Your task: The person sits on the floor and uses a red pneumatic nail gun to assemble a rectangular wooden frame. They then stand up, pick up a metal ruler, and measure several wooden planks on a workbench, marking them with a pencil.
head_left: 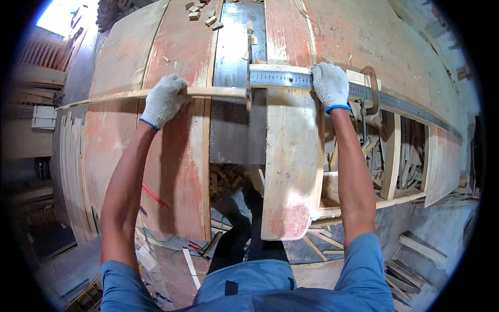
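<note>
My left hand [165, 101], in a white knit glove with a blue cuff, is closed around a long thin wooden strip [215, 92]. The strip runs far out to the left, and its right end lies by the thin upright saw blade [248, 99] in the table slot. My right hand [331, 86], gloved the same way, is curled over a pale wooden bar [280, 68]. A steel ruler [283, 78] runs along the bar's near side and continues right, beyond my hand. A rusty C-clamp [373, 91] grips the bar to the right; my right fingertips are partly hidden.
Small wood offcuts [195, 13] lie on the far tabletop. A metal plate [231, 52] is set into the reddish plywood table [174, 171]. Wooden strips [73, 171] stand at the left, and an open frame [391, 156] with scrap wood is at the right.
</note>
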A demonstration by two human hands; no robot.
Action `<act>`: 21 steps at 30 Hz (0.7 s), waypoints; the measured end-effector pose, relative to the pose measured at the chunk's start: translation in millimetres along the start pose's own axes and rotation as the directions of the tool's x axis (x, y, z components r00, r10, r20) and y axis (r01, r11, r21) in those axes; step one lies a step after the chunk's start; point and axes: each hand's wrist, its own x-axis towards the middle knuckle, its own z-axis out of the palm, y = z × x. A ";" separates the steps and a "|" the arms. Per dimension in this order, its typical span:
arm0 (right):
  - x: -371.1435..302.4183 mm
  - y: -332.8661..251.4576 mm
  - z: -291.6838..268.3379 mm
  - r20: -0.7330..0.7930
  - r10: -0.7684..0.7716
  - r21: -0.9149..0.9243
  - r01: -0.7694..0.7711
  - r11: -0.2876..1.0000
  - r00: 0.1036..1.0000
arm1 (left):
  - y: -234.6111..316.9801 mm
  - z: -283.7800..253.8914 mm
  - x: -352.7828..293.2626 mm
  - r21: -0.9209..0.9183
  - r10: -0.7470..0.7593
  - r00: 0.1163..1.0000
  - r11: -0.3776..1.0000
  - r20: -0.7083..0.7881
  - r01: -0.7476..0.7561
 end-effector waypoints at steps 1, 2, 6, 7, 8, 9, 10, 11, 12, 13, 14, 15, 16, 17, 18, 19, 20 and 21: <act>-0.7 3.3 3.6 0.016 0.008 -0.014 -0.008 1.000 1.000 | 5.9 -0.4 -11.4 0.006 0.021 1.000 1.000 -0.008 -0.021; -2.4 8.0 5.6 0.032 0.015 -0.028 -0.014 1.000 0.999 | 12.6 -1.1 -26.6 0.021 0.047 0.999 0.999 -0.011 -0.047; -19.7 -2.9 -11.9 0.148 -0.025 -0.074 0.036 0.997 0.989 | 20.8 -14.6 -94.9 -0.002 0.044 0.997 0.999 0.058 -0.044; -35.1 -9.3 -21.6 0.110 0.031 0.011 -0.033 0.999 0.993 | 24.2 -14.5 -110.6 -0.001 0.035 0.997 0.999 0.068 -0.035; -51.7 -8.1 -32.2 0.068 0.097 0.094 -0.103 0.990 0.993 | 32.9 -20.5 -119.4 0.027 0.131 0.989 0.991 0.076 -0.133; -66.5 -11.9 -35.5 0.038 0.078 0.150 -0.083 0.985 0.996 | 28.6 -16.8 -138.5 -0.010 0.123 0.990 0.992 0.068 -0.122; -83.3 -15.9 -35.5 0.022 0.060 0.204 -0.063 0.977 0.998 | 31.3 -23.2 -152.5 -0.070 0.138 0.989 0.989 0.062 -0.133; -98.3 -17.1 -39.5 0.069 0.030 0.207 -0.044 0.977 0.997 | 38.1 -25.0 -165.4 -0.074 0.118 0.986 0.991 0.115 -0.110; -102.9 -17.4 -43.0 0.115 0.003 0.205 -0.027 0.978 0.993 | 42.0 -27.4 -173.9 -0.081 0.103 0.981 0.993 0.167 -0.090; -100.6 -10.5 -45.1 0.218 -0.007 0.195 -0.036 0.980 0.976 | 44.7 -26.6 -178.8 -0.096 0.122 0.977 0.990 0.175 -0.107; -94.3 -4.9 -45.2 0.319 -0.016 0.183 -0.045 0.982 0.948 | 44.6 -26.1 -181.6 -0.110 0.142 0.973 0.986 0.184 -0.123; -84.3 -1.8 -46.8 0.370 -0.051 0.206 -0.029 0.978 0.928 | 46.1 -30.1 -180.2 -0.112 0.165 0.968 0.983 0.187 -0.146; -76.8 -0.4 -45.1 0.434 0.012 0.218 -0.118 0.969 0.901 | 45.4 -33.2 -175.7 -0.114 0.177 0.965 0.981 0.193 -0.157; -70.6 0.7 -43.4 0.497 0.074 0.222 -0.209 0.953 0.864 | 41.9 -36.1 -168.4 -0.117 0.190 0.962 0.979 0.198 -0.169; -63.7 2.7 -41.3 0.556 0.133 0.221 -0.300 0.928 0.821 | 37.3 -43.0 -159.8 -0.116 0.206 0.957 0.976 0.203 -0.185; -59.7 3.0 -39.7 0.539 0.152 0.166 -0.282 0.945 0.828 | 33.7 -54.1 -152.9 -0.034 0.196 0.951 0.980 0.240 -0.194; -56.4 4.2 -40.4 0.515 0.174 0.138 -0.282 0.949 0.839 | 23.4 -55.8 -149.0 -0.003 0.170 0.964 0.985 0.206 -0.173; -51.6 -0.1 -48.8 0.492 0.193 0.113 -0.282 0.953 0.849 | 9.9 -57.8 -149.6 0.029 0.141 0.975 0.989 0.173 -0.148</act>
